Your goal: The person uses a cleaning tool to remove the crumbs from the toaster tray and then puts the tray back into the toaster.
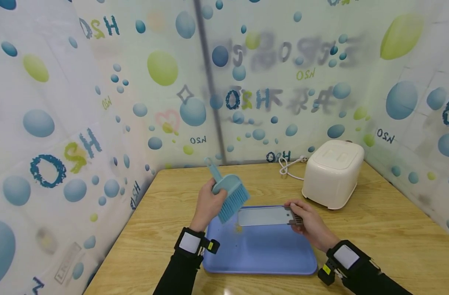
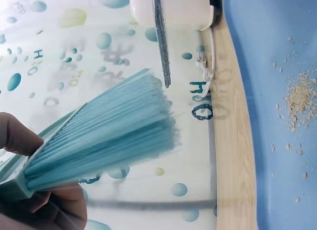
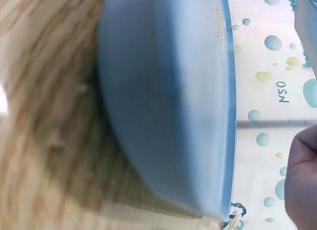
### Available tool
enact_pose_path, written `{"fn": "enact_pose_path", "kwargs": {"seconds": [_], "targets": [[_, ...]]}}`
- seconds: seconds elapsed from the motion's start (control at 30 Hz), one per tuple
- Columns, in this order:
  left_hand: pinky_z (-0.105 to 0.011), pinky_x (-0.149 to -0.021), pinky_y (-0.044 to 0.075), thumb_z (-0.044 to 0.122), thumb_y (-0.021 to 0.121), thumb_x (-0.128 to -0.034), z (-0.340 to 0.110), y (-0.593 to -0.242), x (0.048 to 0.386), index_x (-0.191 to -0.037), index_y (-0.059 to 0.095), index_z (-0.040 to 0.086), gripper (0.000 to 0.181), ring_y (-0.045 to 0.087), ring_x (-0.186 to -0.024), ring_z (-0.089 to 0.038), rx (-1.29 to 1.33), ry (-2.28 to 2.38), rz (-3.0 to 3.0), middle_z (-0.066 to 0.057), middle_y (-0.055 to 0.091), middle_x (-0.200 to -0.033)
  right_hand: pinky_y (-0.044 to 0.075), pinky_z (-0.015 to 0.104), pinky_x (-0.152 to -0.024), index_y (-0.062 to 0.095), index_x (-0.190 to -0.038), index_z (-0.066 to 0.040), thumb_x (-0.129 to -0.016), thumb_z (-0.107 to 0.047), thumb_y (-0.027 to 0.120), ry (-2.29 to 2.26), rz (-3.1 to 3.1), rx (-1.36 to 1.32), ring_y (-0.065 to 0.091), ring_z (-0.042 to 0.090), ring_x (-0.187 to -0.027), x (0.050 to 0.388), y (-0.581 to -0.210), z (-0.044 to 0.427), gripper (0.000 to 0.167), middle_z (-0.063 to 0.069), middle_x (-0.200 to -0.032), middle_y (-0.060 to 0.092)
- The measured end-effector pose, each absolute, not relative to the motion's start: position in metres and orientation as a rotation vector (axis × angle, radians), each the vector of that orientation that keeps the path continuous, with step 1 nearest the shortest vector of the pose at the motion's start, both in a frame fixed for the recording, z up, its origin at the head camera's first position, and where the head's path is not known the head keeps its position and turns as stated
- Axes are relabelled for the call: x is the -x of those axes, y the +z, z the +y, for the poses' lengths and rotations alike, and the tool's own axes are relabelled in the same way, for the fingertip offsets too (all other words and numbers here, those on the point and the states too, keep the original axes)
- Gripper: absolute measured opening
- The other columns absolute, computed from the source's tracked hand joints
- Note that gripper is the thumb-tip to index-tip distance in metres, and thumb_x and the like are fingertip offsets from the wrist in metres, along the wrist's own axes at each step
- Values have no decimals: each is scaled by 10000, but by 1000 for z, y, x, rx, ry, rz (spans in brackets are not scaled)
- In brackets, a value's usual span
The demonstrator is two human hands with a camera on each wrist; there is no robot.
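A light-blue hand brush (image 1: 234,200) is gripped at the base of its handle by my left hand (image 1: 207,205), bristles angled down to the right. My right hand (image 1: 313,225) pinches the grey end of a flat metal crumb tray (image 1: 263,216), held level over a blue plastic tray (image 1: 261,258). The bristles are close to the crumb tray's left end; in the left wrist view a gap shows between them. Tan crumbs (image 2: 301,101) lie scattered on the blue tray. The right wrist view shows only part of my right hand (image 3: 303,178) at its edge.
A white toaster (image 1: 333,174) stands at the back right of the wooden table (image 1: 176,196), its white cord (image 1: 292,167) bundled behind it. Patterned curtains (image 1: 165,114) enclose the table at the back and sides.
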State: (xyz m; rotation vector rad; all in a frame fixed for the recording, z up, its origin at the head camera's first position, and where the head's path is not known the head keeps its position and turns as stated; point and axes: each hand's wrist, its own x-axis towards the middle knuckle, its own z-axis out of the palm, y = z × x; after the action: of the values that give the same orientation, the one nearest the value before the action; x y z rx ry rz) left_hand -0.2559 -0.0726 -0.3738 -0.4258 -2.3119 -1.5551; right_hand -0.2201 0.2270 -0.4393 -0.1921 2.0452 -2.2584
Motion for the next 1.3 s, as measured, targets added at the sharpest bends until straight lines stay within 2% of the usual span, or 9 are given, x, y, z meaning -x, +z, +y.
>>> {"fn": "enact_pose_path", "kwargs": {"seconds": [0.2,0.37,0.6,0.9,1.13,1.3], "targets": [[-498,-755,579,53,567,-879,-72,-371,255,-1187,651,-14,326,678,-908,-310,365,-1551,-2273,-205,692,-1112,371,237,-513,492,-1269,4,-1113,-277,377,-2257,2056,155,449,129,-585,221,-438,229,342,57,-974,513],[-475,-740,590,77,590,-885,-65,-366,253,-1172,662,-20,312,692,-898,-306,343,-1613,-2231,-201,696,-1091,368,249,-520,478,-1307,29,-1109,-276,394,-2253,2089,132,452,136,-594,223,-436,224,373,62,-964,510],[-413,-778,598,92,612,-897,-48,-364,249,-1170,651,-24,299,703,-912,-249,361,-1786,-2206,-162,699,-1067,367,272,-531,502,-1286,8,-1109,-262,397,-2259,2099,153,448,153,-601,223,-435,216,340,76,-969,517],[-369,-821,578,91,620,-912,-31,-367,241,-1214,600,-34,327,684,-929,-209,363,-1983,-2161,-142,679,-1073,381,267,-564,434,-1364,23,-1114,-298,366,-2232,2120,120,472,160,-661,227,-433,214,412,105,-1037,512],[-304,-757,564,102,642,-904,-18,-375,237,-1147,629,-31,278,692,-884,-178,330,-2066,-2183,-115,705,-1024,376,266,-557,441,-1356,10,-1115,-288,364,-2246,2113,105,470,161,-653,228,-433,211,391,122,-1035,519],[-326,-758,585,86,639,-904,-13,-379,236,-1158,622,-45,287,707,-885,-193,310,-2098,-2175,-124,706,-1025,379,266,-555,448,-1352,13,-1116,-279,363,-2261,2097,117,470,161,-644,229,-432,208,385,121,-1022,537]]}}
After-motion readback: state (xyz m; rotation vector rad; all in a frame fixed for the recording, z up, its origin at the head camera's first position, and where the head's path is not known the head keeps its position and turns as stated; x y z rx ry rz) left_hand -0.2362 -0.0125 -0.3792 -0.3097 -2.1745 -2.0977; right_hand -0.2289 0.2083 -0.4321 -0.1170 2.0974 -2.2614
